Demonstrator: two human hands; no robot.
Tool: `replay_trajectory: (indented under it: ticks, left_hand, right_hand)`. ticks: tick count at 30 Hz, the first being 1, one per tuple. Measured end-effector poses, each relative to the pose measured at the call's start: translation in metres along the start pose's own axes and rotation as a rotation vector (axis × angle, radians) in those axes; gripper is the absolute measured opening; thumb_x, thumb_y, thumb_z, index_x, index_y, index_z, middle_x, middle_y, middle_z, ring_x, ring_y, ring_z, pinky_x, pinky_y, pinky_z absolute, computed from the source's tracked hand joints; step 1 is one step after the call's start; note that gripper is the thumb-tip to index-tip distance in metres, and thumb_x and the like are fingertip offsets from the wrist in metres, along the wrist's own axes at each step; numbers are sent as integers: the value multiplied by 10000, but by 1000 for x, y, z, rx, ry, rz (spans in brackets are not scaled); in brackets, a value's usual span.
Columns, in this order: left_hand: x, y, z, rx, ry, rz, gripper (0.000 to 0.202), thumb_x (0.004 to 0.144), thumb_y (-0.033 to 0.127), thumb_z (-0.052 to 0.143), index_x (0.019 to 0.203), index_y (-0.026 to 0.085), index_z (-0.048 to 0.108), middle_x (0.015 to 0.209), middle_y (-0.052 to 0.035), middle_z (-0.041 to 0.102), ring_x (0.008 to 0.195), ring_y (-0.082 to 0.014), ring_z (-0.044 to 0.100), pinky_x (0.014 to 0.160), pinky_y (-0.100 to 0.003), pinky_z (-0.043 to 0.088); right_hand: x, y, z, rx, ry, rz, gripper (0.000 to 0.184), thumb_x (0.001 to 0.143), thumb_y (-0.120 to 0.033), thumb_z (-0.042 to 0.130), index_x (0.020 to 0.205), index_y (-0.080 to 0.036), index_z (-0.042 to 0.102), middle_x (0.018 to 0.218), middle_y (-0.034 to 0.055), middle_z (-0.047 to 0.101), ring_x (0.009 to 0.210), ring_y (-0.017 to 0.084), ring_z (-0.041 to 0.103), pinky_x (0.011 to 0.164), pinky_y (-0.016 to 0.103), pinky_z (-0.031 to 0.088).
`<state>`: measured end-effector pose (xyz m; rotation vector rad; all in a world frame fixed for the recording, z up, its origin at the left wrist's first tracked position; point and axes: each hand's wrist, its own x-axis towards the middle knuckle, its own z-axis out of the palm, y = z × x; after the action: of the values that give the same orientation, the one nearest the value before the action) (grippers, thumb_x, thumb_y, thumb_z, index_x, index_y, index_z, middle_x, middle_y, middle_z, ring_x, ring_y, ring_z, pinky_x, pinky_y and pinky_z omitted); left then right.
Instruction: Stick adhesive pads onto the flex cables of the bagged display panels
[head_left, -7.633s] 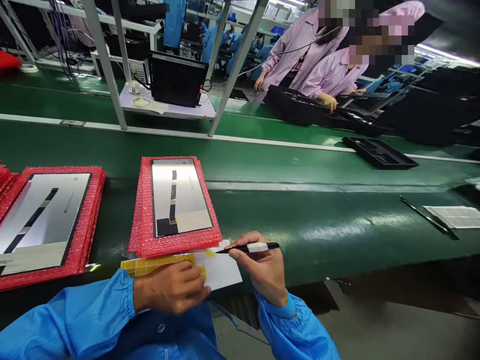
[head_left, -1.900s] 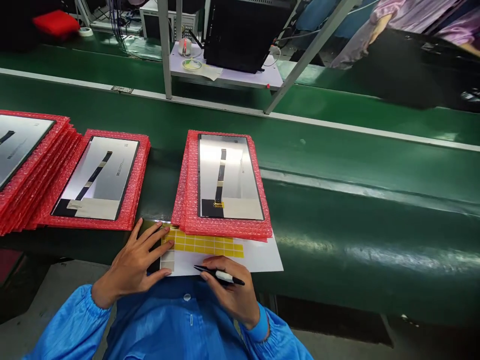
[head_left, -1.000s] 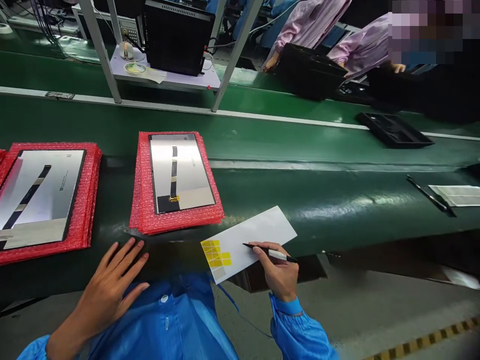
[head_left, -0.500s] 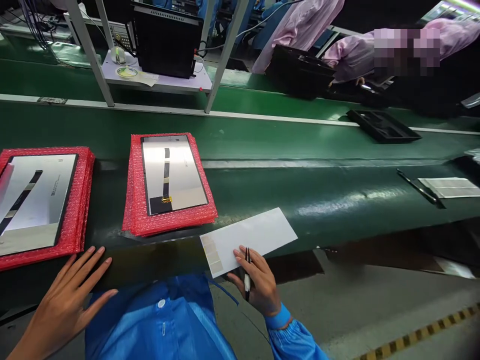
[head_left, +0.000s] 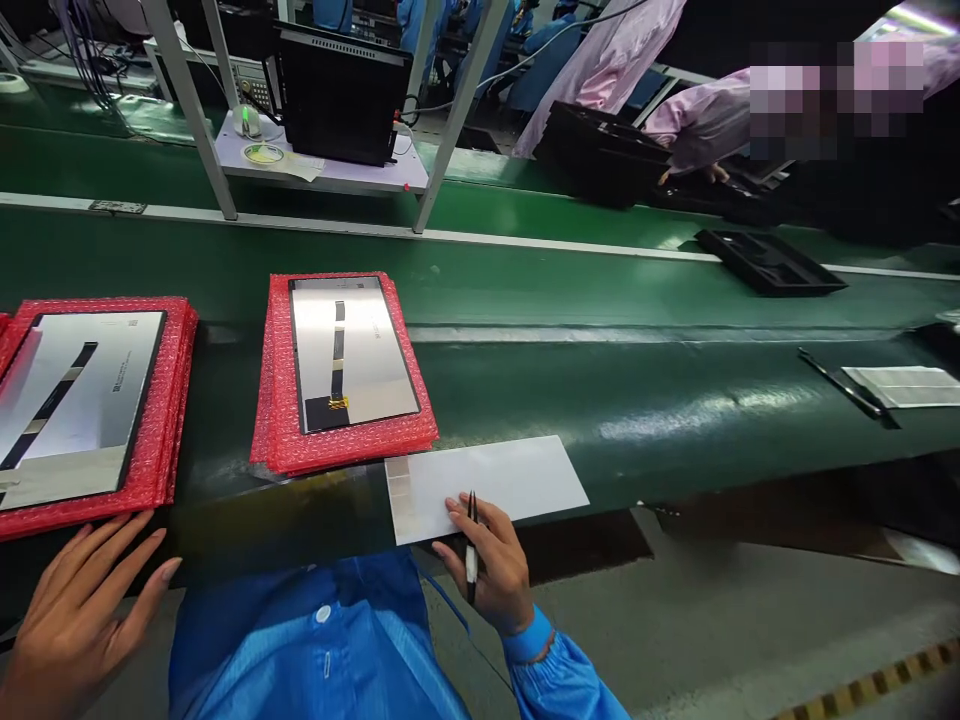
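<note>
"What is the right hand (head_left: 484, 570) doing?"

"It is curling shut around some black tweezers (head_left: 471, 560) with a white band. The tweezers are standing up between the fingers."

"Where is that hand sitting?"

"It is resting on the near edge of a white sheet (head_left: 487, 490). The sheet is lying flat on the green belt (head_left: 637, 420), and some pale little squares (head_left: 400, 490) are sticking to its left end."

"And the left hand (head_left: 75, 610)?"

"It is staying wide open with its fingers spread, and it is holding nothing. It is sitting just below a red bubble wrap pile (head_left: 176, 400)."

"What else is lying there?"

"A shiny screen (head_left: 352, 340) is lying on a second red pile (head_left: 274, 400), just beside the sheet. Far away, a pink sleeve (head_left: 697, 125) is reaching over a black tray (head_left: 600, 150)."
</note>
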<state>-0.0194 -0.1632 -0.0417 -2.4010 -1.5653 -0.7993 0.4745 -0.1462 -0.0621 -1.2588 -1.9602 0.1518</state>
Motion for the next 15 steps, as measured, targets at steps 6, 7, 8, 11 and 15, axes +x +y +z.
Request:
replay_trajectory:
  ticks: [6,7,8,11,15]
  left_hand:
    - [82,89,24,-264,-21,150,498,918,128,729,1394,225,622,1270,-74,734,1209,-243,670,1093,-419,540]
    - [96,109,33,-277,-75,198,428,956,197,700,1378,202,626,1325,-90,712,1247,-254,648,1102,-430,524]
    - [108,127,43,-265,-135,247,404,996,295,657,1382,185,622,1398,-109,674,1285,-275,624,1104,-451,507]
    - [129,170,72,-242,-307,323,539,1023,513,581,1448,182,575,1525,-128,577,1379,-307,551,1158,-495,425]
    - [127,188,98,-235,-351,290,626,1023,634,504,1466,195,562,1555,-142,547,1461,-308,475,1267,-524,221]
  right_hand:
    - [24,-9,-9,148,-21,66,384,1040,-301,609,1417,-250,657,1060,126,788,986,319,733,870,504,594]
    - [31,-9,-12,205,-13,126,394,1083,-357,525,1440,-244,646,990,113,780,921,298,733,826,473,596]
    - [39,-9,-14,262,-9,185,440,1111,-429,442,1448,-233,645,911,97,763,846,277,726,772,442,595]
    - [66,-8,-17,422,-60,328,627,1097,-626,343,1346,-196,727,756,59,691,678,229,682,666,385,574]
    - [93,-10,-11,573,-221,545,440,1008,-581,623,1086,-184,795,672,32,681,658,212,692,650,343,598]
